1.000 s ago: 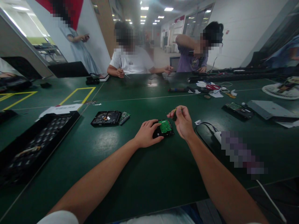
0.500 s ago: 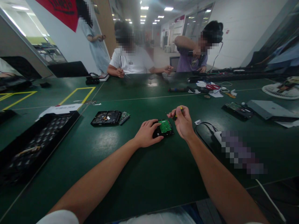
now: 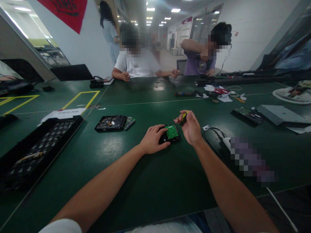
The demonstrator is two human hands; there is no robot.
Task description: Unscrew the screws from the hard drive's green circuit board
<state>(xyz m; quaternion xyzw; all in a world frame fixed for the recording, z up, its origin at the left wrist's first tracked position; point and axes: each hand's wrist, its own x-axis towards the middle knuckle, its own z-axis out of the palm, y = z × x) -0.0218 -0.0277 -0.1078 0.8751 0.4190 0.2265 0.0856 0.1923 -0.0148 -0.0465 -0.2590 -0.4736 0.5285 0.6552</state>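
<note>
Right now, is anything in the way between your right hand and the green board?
Nothing visible stands between the right hand and the green board; the left hand is on the board's other side.

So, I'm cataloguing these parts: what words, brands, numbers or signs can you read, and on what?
No text reads clearly.
Red banner: large dark characters, too blurred.
White paper by the black tray: markings too blurred.
Drive under the left hand: tiny pale label, too small.
White shirt: chest print too small.
</note>
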